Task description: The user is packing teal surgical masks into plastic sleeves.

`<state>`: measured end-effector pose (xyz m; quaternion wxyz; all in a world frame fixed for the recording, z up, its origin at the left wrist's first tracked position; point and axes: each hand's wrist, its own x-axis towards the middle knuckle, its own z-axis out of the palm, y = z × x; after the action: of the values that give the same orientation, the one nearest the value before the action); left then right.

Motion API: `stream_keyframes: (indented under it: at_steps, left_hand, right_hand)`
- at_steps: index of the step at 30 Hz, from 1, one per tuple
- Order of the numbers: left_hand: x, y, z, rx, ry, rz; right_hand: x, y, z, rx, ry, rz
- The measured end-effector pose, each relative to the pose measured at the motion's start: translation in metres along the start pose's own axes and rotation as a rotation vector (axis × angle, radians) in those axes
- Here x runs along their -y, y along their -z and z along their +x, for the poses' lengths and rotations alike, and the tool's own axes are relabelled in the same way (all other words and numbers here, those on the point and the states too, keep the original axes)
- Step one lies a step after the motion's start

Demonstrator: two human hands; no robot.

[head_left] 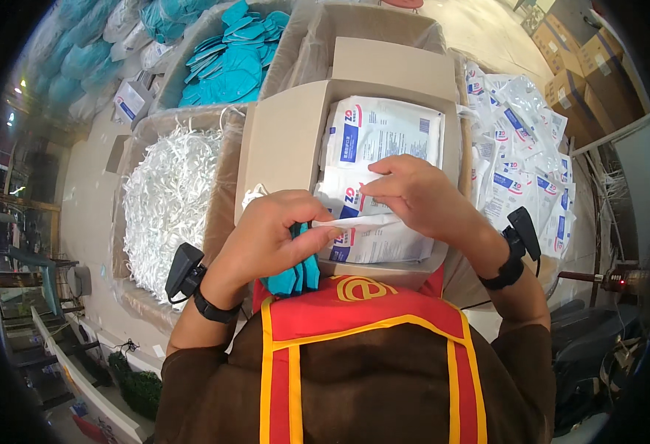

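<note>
My left hand [284, 226] is closed, its thumb and forefinger pinching the edge of a white printed packet [358, 221]. Folded teal face masks [295, 277] hang below that hand, close to my apron; whether its fingers also hold them is hidden. My right hand [421, 196] is curled over the packets, its thumb and fingertips drawn together; anything between them cannot be made out. Beneath both hands, an open cardboard box [281, 140] holds flat white packets [399, 126] with blue and red print.
Left of the box, a lined carton [225, 177] contains a heap of white straps [170, 200]. Farther back stands a bin of teal masks [232, 74]. White packets [521, 159] pile up at the right. Brown cartons [580, 96] are stacked at the far right.
</note>
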<state>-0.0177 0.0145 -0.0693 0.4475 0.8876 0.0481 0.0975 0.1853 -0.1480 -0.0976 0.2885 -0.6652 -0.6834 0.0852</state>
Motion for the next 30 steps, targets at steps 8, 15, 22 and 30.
stream_keyframes:
  at_steps: [8, 15, 22, 30]
  left_hand:
    - [-0.002, -0.005, 0.002, -0.137, 0.080, -0.055]
    - [-0.012, -0.008, 0.018, -0.251, 0.161, -0.046]
    - [-0.004, -0.009, 0.023, -0.211, 0.152, -0.167]
    - [-0.008, -0.016, 0.025, -0.387, 0.127, -0.126]
  right_hand:
    - [0.023, 0.008, 0.010, -0.198, -0.094, 0.182]
    - [0.023, 0.018, 0.014, -0.137, -0.090, 0.427]
    - [0.031, 0.024, 0.010, -0.117, -0.092, 0.408]
    - [0.038, 0.011, -0.007, -0.305, 0.167, -0.362]
